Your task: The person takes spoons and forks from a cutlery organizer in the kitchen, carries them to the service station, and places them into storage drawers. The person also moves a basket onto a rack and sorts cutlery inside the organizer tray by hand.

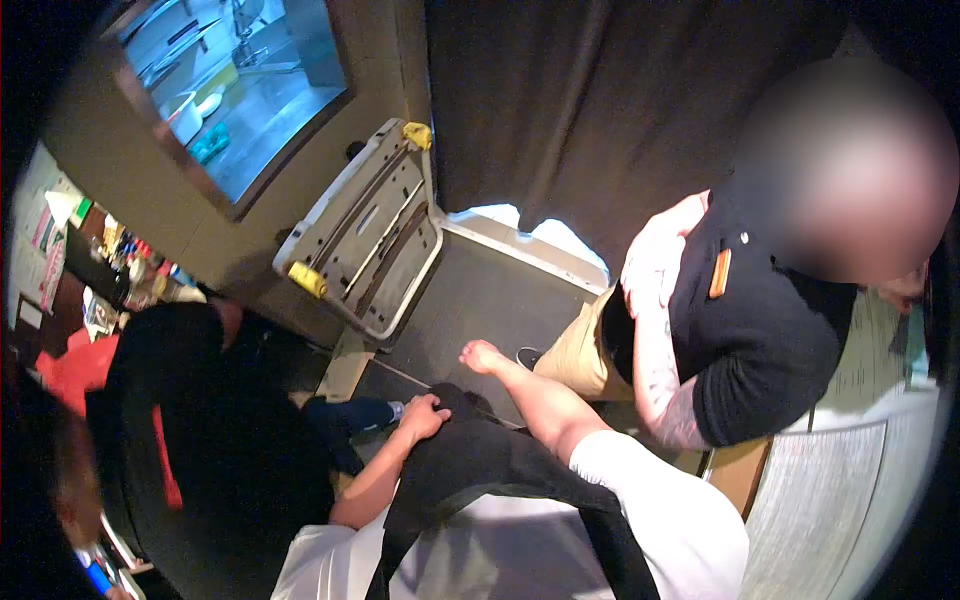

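My left hand (427,416) is low at my waist, against the dark apron (468,452) over my white shirt. Its fingers look loosely bent and apart, and I make out nothing in them. Out in front of me, my right hand (481,357) has its fingers curled closed, with no thing visible in it. It hangs above the dark floor (460,285), close to the tan trousers (580,350) of a person on the right.
That person, in a black shirt (770,350), has folded arms. Another person in black (220,430) is close on my left. A folded step stool (365,235) leans by the wall, beside a dark curtain (620,110). A window (240,90) shows a sink area.
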